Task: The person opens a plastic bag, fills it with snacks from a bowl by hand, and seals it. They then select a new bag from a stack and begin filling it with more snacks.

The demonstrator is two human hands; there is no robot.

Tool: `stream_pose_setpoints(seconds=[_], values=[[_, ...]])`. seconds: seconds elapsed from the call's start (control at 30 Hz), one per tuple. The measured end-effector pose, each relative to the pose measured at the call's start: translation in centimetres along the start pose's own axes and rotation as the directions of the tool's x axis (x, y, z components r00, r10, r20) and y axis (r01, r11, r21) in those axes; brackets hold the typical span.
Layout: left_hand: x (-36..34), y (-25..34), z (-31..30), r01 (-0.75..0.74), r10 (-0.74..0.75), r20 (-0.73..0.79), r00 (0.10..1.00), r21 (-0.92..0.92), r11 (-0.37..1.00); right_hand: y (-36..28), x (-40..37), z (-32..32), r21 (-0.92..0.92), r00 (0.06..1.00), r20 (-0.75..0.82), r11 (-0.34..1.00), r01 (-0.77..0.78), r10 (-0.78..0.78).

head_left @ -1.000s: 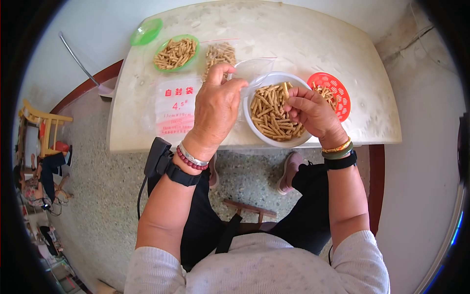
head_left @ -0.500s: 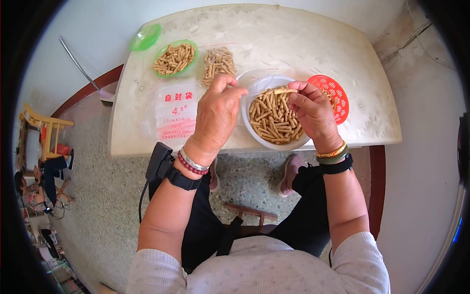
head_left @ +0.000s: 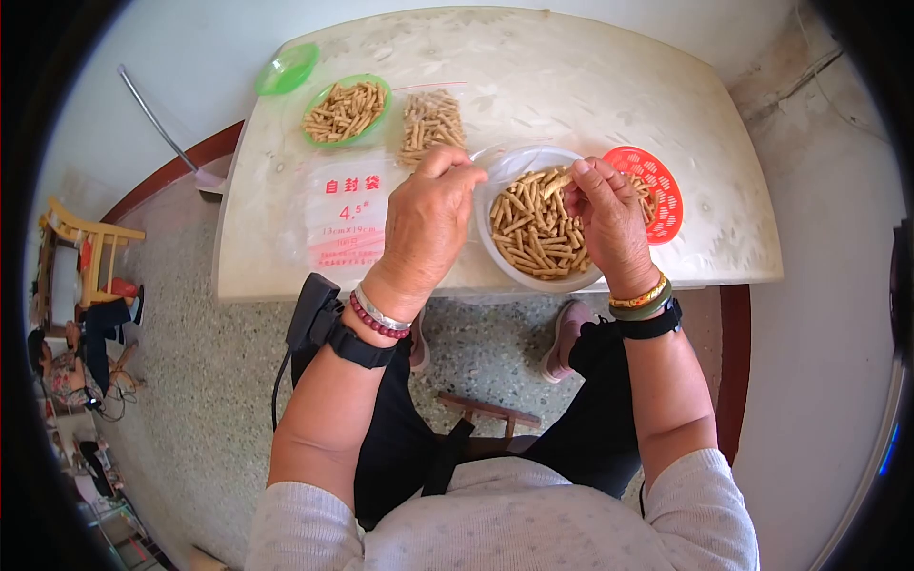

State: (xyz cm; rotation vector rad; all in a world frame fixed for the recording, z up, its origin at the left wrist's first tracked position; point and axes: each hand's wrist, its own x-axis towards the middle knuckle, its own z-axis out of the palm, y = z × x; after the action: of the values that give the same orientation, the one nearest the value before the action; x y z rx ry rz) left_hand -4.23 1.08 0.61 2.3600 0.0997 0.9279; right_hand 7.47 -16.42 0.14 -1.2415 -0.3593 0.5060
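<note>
Tan snack stick (head_left: 557, 182) tilted above the white bowl (head_left: 491, 259) (heaped with sticks)

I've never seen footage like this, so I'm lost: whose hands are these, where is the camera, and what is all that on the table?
There is no machine here. A person wears a camera on the head, looking down, so the round picture shows their own arms and lap. The left hand pinches a clear bag at the edge of a white bowl full of brown snack sticks. The right hand holds one stick over the bowl. On the table also lie a red basket, a green bowl of sticks, a green lid, a filled bag and a pack of empty bags with red print.
</note>
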Motion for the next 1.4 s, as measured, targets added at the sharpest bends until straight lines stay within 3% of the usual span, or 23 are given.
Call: stream_pose_setpoints(seconds=[0.47,0.53,0.57,0.63,0.67,0.73,0.83,0.93,1.07,1.13,1.23,1.4], values=[[-0.3,-0.3,0.3,0.063,-0.062,0.024,0.998,-0.069,0.996,0.2,0.3,1.2,-0.018,0.99,0.105,0.995,0.094,-0.092],[-0.3,-0.4,0.3,0.038,-0.037,0.026,0.999,-0.074,0.997,0.2,0.2,2.2,-0.166,0.963,0.124,0.952,0.256,-0.238],[-0.3,-0.4,0.4,0.038,-0.036,0.027,0.999,-0.074,0.997,0.4,0.3,2.4,-0.166,0.963,0.123,0.952,0.257,-0.238],[-0.3,-0.6,0.4,0.009,-0.007,0.028,1.0,-0.05,0.999,0.8,0.6,2.6,-0.399,0.933,0.15,0.843,0.36,-0.327],[-0.2,-0.6,0.4,0.008,-0.006,0.029,1.0,-0.049,0.999,0.8,0.7,2.8,-0.399,0.933,0.149,0.844,0.36,-0.327],[-0.2,-0.5,0.4,0.013,-0.012,0.024,1.0,-0.04,0.999,0.7,1.0,3.1,-0.567,0.881,0.185,0.685,0.457,-0.435],[-0.2,-0.5,0.4,0.122,-0.117,0.044,0.992,-0.145,0.982,1.0,1.4,3.5,-0.564,0.871,0.168,0.68,0.469,-0.461],[0.0,-0.6,0.3,0.139,-0.135,0.03,0.99,-0.196,0.971,1.4,1.6,3.7,-0.52,0.887,0.179,0.725,0.453,-0.426],[0.1,-0.8,0.1,0.184,-0.185,0.013,0.983,-0.192,0.964,1.3,1.5,4.3,-0.51,0.902,0.183,0.747,0.427,-0.39],[0.1,-0.9,0.0,0.188,-0.189,0.0,0.982,-0.115,0.975,1.9,1.8,4.5,-0.396,0.872,0.157,0.78,0.486,-0.463],[-0.1,-1.3,0.4,0.15,-0.15,0.011,0.989,-0.154,0.977,1.6,1.7,4.6,-0.421,0.911,0.145,0.81,0.409,-0.385],[-0.1,-1.2,0.2,0.165,-0.164,0.023,0.986,-0.111,0.98,1.6,1.7,4.8,-0.428,0.91,0.17,0.804,0.413,-0.377]])
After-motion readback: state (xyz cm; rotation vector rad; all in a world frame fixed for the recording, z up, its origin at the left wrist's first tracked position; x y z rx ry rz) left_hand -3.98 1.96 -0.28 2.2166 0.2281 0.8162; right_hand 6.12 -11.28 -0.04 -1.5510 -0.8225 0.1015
